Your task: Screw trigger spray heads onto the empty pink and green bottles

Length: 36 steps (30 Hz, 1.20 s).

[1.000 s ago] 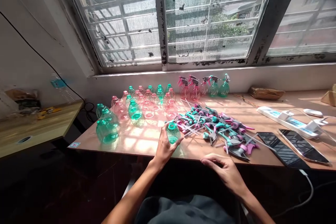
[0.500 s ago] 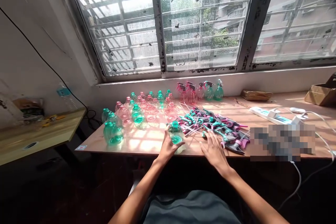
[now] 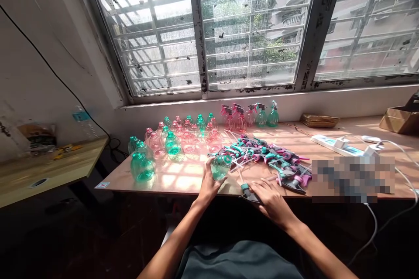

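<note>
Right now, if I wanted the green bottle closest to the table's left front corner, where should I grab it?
I'd take that green bottle around its round belly, below the narrow neck, coming from the front. It stands upright near the front edge of the table, with more green bottles close behind it, so the front looks easiest.

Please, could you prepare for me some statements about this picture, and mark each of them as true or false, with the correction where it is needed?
1. The left hand holds a green bottle. True.
2. The right hand is empty. False: the right hand holds a spray head with a green collar.
3. The bottle in the left hand is tilted. True.
4. No standing bottle has a spray head fitted. False: five bottles below the window have one.
5. A white power strip lies on the table. True.
</note>
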### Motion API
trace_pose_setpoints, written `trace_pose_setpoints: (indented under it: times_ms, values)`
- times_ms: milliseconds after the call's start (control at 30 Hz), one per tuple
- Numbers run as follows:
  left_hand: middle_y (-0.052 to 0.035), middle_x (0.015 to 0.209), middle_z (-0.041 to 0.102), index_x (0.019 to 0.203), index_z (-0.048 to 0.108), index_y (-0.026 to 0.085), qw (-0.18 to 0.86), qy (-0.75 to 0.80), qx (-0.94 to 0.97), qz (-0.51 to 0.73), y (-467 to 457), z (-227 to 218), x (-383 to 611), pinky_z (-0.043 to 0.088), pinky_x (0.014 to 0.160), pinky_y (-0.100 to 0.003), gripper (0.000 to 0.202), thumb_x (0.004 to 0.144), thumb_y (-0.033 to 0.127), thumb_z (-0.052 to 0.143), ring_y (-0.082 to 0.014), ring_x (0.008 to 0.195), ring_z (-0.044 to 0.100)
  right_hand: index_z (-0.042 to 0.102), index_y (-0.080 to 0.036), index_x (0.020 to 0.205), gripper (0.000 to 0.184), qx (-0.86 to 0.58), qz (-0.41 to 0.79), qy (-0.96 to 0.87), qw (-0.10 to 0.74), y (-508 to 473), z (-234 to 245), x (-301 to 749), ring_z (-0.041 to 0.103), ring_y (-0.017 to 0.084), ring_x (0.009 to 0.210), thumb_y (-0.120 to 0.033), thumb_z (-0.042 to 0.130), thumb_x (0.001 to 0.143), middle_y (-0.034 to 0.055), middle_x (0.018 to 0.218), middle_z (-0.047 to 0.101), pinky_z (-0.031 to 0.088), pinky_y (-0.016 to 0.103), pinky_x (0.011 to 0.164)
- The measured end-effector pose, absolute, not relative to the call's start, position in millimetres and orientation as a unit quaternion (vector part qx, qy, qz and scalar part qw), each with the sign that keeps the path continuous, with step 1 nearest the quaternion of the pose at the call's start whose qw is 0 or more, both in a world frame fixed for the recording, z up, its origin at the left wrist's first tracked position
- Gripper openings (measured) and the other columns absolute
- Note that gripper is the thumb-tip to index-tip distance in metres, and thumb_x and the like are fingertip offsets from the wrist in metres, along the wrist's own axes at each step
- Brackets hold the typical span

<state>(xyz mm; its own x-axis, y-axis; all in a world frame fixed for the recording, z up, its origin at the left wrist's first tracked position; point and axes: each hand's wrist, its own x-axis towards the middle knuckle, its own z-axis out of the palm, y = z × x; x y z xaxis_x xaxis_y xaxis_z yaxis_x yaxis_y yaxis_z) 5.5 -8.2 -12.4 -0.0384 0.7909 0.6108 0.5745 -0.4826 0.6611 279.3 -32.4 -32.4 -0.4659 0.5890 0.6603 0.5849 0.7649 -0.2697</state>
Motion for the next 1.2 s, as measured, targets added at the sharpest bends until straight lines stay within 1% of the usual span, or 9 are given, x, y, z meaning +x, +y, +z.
trace_pose_setpoints:
  times_ms: [67, 233, 333, 433, 667, 833, 967, 1067, 1200]
  values:
    - [-0.0132, 0.164, 0.044, 0.155, 0.047, 0.025, 0.070, 0.500, 0.688, 0.522, -11, -11, 7, 0.040, 0.118, -0.068, 0.062, 0.099, 0.035, 0.073, -0.0408, 0.148, 0.045, 0.073, -0.023, 0.130, 0.034, -0.340, 0.016, -0.838, 0.428, -36, -31, 285, 0.077, 0.038, 0.107, -0.022, 0.060, 0.099, 0.0127, 0.112, 0.084, 0.059, 0.055, 0.102]
    - [-0.0128, 0.169, 0.035, 0.159, 0.042, 0.027, 0.012, 0.513, 0.689, 0.513, -16, -9, 12, 0.039, 0.119, -0.069, 0.066, 0.100, 0.033, 0.071, -0.0423, 0.150, 0.041, 0.070, -0.021, 0.121, 0.024, -0.377, 0.059, -0.709, 0.594, -47, -17, 302, 0.078, 0.033, 0.092, -0.031, 0.064, 0.101, 0.0128, 0.106, 0.083, 0.060, 0.045, 0.086]
    - [-0.0127, 0.170, 0.033, 0.159, 0.041, 0.027, -0.011, 0.521, 0.689, 0.504, -17, -9, 15, 0.038, 0.119, -0.069, 0.066, 0.100, 0.032, 0.071, -0.0429, 0.151, 0.039, 0.070, -0.023, 0.094, 0.016, -0.406, 0.115, -0.628, 0.654, -54, -7, 310, 0.071, 0.025, 0.069, -0.034, 0.063, 0.104, 0.0042, 0.081, 0.076, 0.055, 0.037, 0.071]
    - [-0.0127, 0.170, 0.033, 0.159, 0.042, 0.027, -0.023, 0.525, 0.691, 0.496, -16, -10, 16, 0.037, 0.120, -0.070, 0.066, 0.100, 0.031, 0.072, -0.0434, 0.152, 0.038, 0.064, -0.025, 0.073, 0.035, -0.403, 0.177, -0.592, 0.675, -59, 2, 312, 0.068, 0.024, 0.070, -0.037, 0.060, 0.105, 0.0007, 0.071, 0.067, 0.051, 0.035, 0.072]
    - [-0.0130, 0.170, 0.034, 0.159, 0.042, 0.027, -0.010, 0.493, 0.736, 0.463, -19, -7, 15, 0.041, 0.118, -0.068, 0.065, 0.101, 0.030, 0.071, -0.0429, 0.152, 0.039, 0.066, -0.025, 0.066, 0.042, -0.388, 0.322, -0.600, 0.621, -59, 9, 298, 0.062, 0.023, 0.067, -0.050, 0.065, 0.099, 0.0001, 0.066, 0.064, 0.050, 0.034, 0.070]
    - [-0.0132, 0.168, 0.038, 0.158, 0.044, 0.027, 0.014, 0.443, 0.793, 0.418, -23, -4, 14, 0.044, 0.117, -0.066, 0.063, 0.101, 0.032, 0.071, -0.0414, 0.150, 0.042, 0.079, -0.021, 0.072, 0.048, -0.378, 0.437, -0.601, 0.553, -41, -2, 281, 0.075, 0.032, 0.080, -0.065, 0.072, 0.091, 0.0088, 0.076, 0.079, 0.060, 0.044, 0.085]
    - [-0.0138, 0.167, 0.038, 0.158, 0.043, 0.027, 0.030, 0.429, 0.809, 0.401, -23, -1, 11, 0.041, 0.119, -0.068, 0.069, 0.098, 0.039, 0.075, -0.0426, 0.151, 0.040, 0.085, -0.018, 0.088, 0.054, -0.349, 0.524, -0.589, 0.507, -27, -4, 268, 0.080, 0.035, 0.082, -0.071, 0.072, 0.087, 0.0145, 0.087, 0.086, 0.067, 0.047, 0.076]
    - [-0.0134, 0.166, 0.041, 0.158, 0.044, 0.028, 0.048, 0.436, 0.802, 0.406, -22, 2, 9, 0.043, 0.118, -0.066, 0.064, 0.101, 0.038, 0.071, -0.0405, 0.149, 0.044, 0.085, -0.019, 0.099, 0.051, -0.326, 0.554, -0.578, 0.503, -15, 1, 263, 0.081, 0.034, 0.088, -0.068, 0.073, 0.088, 0.0133, 0.094, 0.086, 0.066, 0.043, 0.076]
    - [-0.0118, 0.161, 0.047, 0.153, 0.051, 0.028, 0.077, 0.463, 0.776, 0.422, -20, 8, 9, 0.041, 0.118, -0.065, 0.050, 0.105, 0.032, 0.065, -0.0373, 0.145, 0.049, 0.081, -0.022, 0.114, 0.053, -0.297, 0.573, -0.557, 0.523, 8, 9, 259, 0.078, 0.027, 0.074, -0.064, 0.079, 0.082, 0.0062, 0.085, 0.084, 0.064, 0.041, 0.078]
